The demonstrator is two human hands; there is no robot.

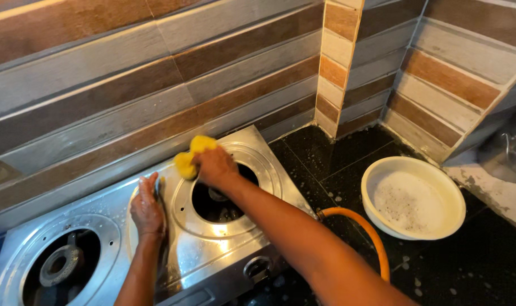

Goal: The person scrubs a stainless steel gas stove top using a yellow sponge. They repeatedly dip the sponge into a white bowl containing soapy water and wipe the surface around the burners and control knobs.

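Note:
A steel two-burner gas stove (252, 150) sits on a black counter against a striped tile wall. My right hand (215, 167) grips a yellow sponge (191, 154) and presses it on the far rim of the right burner ring (229, 224). My left hand (147, 211) lies flat, fingers together, on the wet steel top between the two burners. The left burner (60, 264) is open, with its dark burner head showing.
A white bowl (456, 198) of soapy water stands on the black counter (326, 158) to the right. An orange gas hose (371, 235) curves from the stove's right side. A metal vessel (515, 150) sits on a grey ledge at far right.

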